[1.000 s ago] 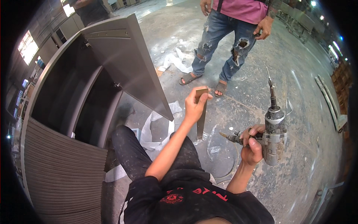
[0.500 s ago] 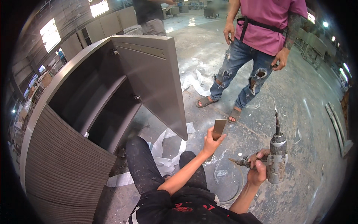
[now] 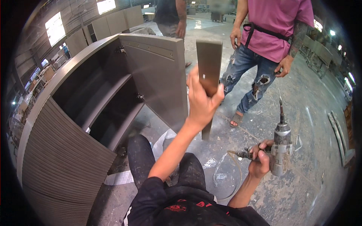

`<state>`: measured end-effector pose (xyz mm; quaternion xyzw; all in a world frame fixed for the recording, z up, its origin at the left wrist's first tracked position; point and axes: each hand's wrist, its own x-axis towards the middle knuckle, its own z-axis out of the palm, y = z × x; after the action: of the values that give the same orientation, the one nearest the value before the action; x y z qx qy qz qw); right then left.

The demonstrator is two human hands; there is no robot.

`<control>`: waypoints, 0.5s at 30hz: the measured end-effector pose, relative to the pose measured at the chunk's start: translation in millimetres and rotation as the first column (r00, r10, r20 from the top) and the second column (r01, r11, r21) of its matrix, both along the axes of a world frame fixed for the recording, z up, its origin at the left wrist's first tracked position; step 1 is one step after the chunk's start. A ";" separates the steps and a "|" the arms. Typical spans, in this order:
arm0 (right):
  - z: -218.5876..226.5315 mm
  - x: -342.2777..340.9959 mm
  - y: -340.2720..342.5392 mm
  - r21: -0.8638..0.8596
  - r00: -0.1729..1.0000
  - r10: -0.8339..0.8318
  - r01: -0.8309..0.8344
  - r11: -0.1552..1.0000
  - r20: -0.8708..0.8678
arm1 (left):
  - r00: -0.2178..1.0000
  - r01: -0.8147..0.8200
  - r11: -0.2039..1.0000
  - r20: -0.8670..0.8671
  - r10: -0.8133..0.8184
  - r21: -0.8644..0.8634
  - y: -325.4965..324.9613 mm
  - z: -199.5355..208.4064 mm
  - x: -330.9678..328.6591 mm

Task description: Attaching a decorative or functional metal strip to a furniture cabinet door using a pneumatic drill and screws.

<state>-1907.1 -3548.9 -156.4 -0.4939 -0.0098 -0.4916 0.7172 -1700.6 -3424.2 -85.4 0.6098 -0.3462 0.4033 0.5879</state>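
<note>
My left hand (image 3: 203, 105) is raised beside the free edge of the cabinet door (image 3: 154, 71), its fingers closed round a long flat brown strip (image 3: 209, 52) held nearly upright. A small light spot marks the strip's face, and its lower end shows below my wrist. Over on the right, my right hand (image 3: 260, 162) grips the handle of a worn metal pneumatic screwdriver (image 3: 283, 145), its long bit pointing up. An air hose (image 3: 231, 153) joins the handle's end. The grey cabinet (image 3: 88, 41) with ribbed front stands at my left, its door swung out on hinges.
A person in a pink shirt (image 3: 269, 43) stands ahead on the right, and another person in dark clothes (image 3: 166, 15) is behind the door. White wrapping (image 3: 122, 178) and clear plastic scraps (image 3: 222, 179) litter the floor. Long strips (image 3: 339, 139) lie at far right.
My left hand has risen and moved left toward the door with the strip, which now shows at greater length. The person in dark clothes has moved right. My right hand stays nearly still.
</note>
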 end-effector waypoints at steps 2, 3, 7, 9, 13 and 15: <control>3.1 4.2 1.3 0.003 1.000 -0.011 0.012 1.000 -0.022 | 0.990 -0.117 0.992 0.085 0.112 0.056 -5.0 14.3 13.6; 4.2 5.4 1.3 0.001 0.999 -0.019 0.019 1.000 -0.031 | 0.973 -0.189 0.980 0.146 0.178 0.067 -7.5 21.4 16.2; 0.2 11.8 3.8 -0.016 0.996 0.056 -0.057 0.998 -0.072 | 0.917 -0.363 0.916 0.241 0.318 0.170 -5.1 28.5 35.6; -2.5 11.9 6.3 -0.006 0.997 0.052 -0.053 0.999 -0.061 | 0.924 -0.347 0.922 0.232 0.305 0.172 -7.4 30.4 41.1; -6.8 10.9 8.4 -0.014 0.990 0.098 -0.100 0.995 -0.102 | 0.883 -0.450 0.887 0.200 0.424 0.106 -12.6 28.6 31.9; -3.0 13.0 8.7 0.015 0.988 0.097 -0.096 0.995 -0.123 | 0.870 -0.477 0.876 0.182 0.459 0.074 -11.6 27.3 27.2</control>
<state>-1894.1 -3540.2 -159.4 -0.5193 0.0130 -0.4248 0.7414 -1673.3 -3435.7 -58.1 0.6747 -0.2566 0.5600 0.4065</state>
